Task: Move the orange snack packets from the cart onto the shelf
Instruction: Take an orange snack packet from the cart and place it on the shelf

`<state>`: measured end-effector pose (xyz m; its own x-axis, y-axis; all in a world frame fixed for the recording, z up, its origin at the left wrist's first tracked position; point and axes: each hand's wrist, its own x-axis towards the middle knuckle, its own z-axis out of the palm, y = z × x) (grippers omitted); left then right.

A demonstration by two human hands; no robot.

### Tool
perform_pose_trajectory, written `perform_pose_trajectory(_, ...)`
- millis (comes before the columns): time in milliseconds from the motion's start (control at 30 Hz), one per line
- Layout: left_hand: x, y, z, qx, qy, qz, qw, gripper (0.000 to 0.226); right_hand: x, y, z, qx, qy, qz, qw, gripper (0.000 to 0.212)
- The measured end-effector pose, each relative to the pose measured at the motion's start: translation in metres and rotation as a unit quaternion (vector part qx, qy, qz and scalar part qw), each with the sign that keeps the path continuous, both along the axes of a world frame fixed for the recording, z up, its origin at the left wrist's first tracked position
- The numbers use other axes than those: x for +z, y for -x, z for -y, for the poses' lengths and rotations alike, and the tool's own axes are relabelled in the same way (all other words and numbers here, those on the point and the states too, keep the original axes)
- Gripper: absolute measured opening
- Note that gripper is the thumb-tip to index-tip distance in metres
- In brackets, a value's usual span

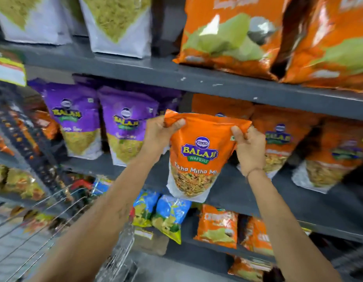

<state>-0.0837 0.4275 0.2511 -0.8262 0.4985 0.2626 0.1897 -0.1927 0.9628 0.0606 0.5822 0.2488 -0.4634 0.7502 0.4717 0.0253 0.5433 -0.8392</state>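
Observation:
I hold an orange Balaji snack packet [199, 153] upright in front of the middle shelf [233, 184]. My left hand [159, 135] pinches its top left corner and my right hand [248, 148] pinches its top right corner. The packet hangs in the air just before the shelf edge, in the gap between the purple packets and the orange ones. Behind it and to its right, more orange packets [278, 143] of the same kind stand on that shelf. The wire cart [40, 224] is at the lower left, below my left forearm.
Two purple Balaji packets [123, 127] stand on the middle shelf to the left. Large orange bags [229, 35] sit on the shelf above, white-and-green pouches [115, 23] beside them. Blue packets [166, 214] and small orange packets [218, 226] fill the lower shelf.

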Motion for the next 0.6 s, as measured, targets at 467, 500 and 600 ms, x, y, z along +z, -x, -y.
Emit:
perform_pose_trajectory(467, -0.018, 0.009, -0.041, 0.004, 0.0, 0.024, 1.0, 0.011, -0.007, 0.011, -0.037, -0.046, -0.025, 0.04, 0.998, 0.042)
perform_pose_trajectory(500, -0.019, 0.01, -0.041, 0.011, 0.001, 0.018, 1.0, 0.012, -0.007, 0.011, -0.036, -0.044, -0.024, 0.036, 0.998, 0.042)
perform_pose_trajectory(600, -0.021, 0.01, -0.042, 0.022, 0.012, 0.011, 1.0, 0.021, -0.006, 0.01, -0.031, -0.042, -0.027, 0.046, 0.998, 0.039)
